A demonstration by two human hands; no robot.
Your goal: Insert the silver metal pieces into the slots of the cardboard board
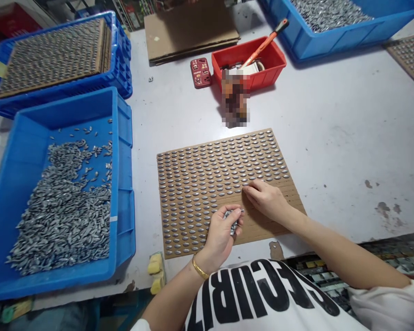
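A brown slotted board lies on the table before me, most of its slots filled with small grey oval metal pieces. My left hand is closed around a handful of those metal pieces over the board's lower middle. My right hand rests on the board's lower right part, fingers pinched at a slot; what they pinch is too small to make out. That lower right part of the board shows bare slots.
A blue bin with a heap of loose metal pieces stands at the left. Behind it a second blue bin holds a filled board. A red bin with an orange-handled tool, a red phone, cardboard sheets and another blue bin lie beyond.
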